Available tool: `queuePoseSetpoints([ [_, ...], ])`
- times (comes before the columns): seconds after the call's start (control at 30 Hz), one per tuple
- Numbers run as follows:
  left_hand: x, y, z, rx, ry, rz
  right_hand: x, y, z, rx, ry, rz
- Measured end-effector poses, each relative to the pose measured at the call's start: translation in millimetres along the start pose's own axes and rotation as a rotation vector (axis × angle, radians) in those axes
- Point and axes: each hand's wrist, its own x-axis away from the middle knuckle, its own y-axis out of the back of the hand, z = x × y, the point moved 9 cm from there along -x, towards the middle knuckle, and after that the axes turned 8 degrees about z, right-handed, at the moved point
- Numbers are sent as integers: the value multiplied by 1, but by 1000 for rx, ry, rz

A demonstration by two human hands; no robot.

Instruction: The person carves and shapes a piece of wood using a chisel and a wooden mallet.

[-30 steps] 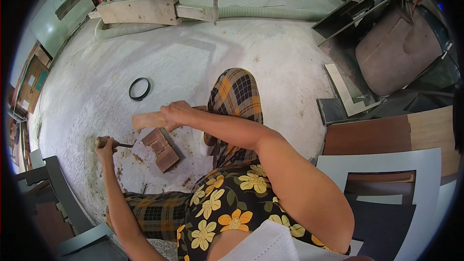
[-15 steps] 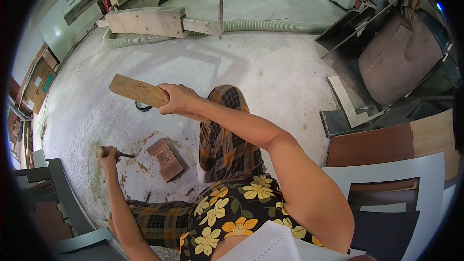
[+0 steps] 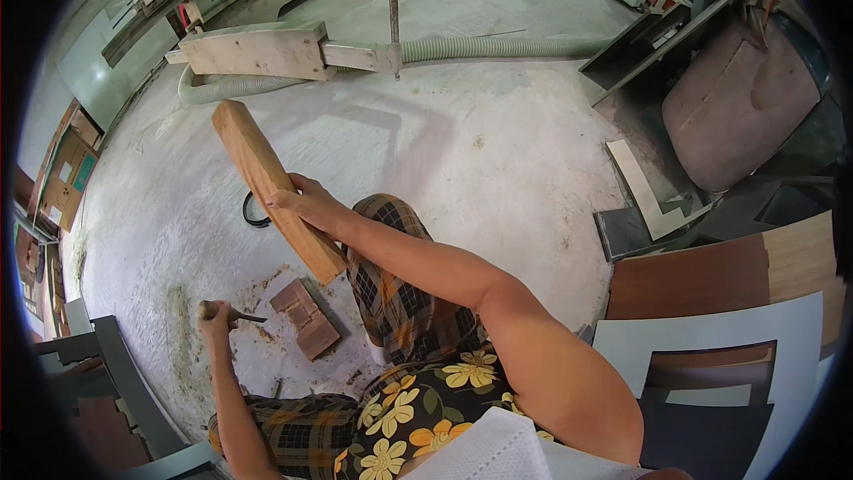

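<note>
Plank point(image 3: 242, 147): held up above the floor point(image 3: 506, 160) at a slant, far end to the upper left, near end by the right knee point(image 3: 386, 213); whether it touches the trouser leg, I cannot tell.
Block point(image 3: 305, 320): reddish-brown and notched, flat on the floor between chisel and right leg, with neither hand on it.
Right hand point(image 3: 308, 204): grip clamped on the plank, around its middle; this looks like the handling of a striking piece, with no blow landing.
Left hand point(image 3: 216, 324): grip closed on the chisel's handle, low near the floor.
Chisel point(image 3: 248, 316): tip toward the block, seemingly short of it. The step reads as readying a cut; a stroke would call for the tip seated on the wood and the plank lined up with the handle's butt.
Ring point(image 3: 247, 213): black, on the floor, partly behind the plank.
Chips point(image 3: 267, 335): scattered beside the block.
</note>
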Motion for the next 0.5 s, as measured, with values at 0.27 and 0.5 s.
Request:
queuePoseSetpoints([
  [0.27,-3,-27,-3,7,25,74,-3,20,-33,-413,-88,-93],
  [0.5,-4,-43,11,58,18,134,-7,24,-53,-517,-210,-154],
])
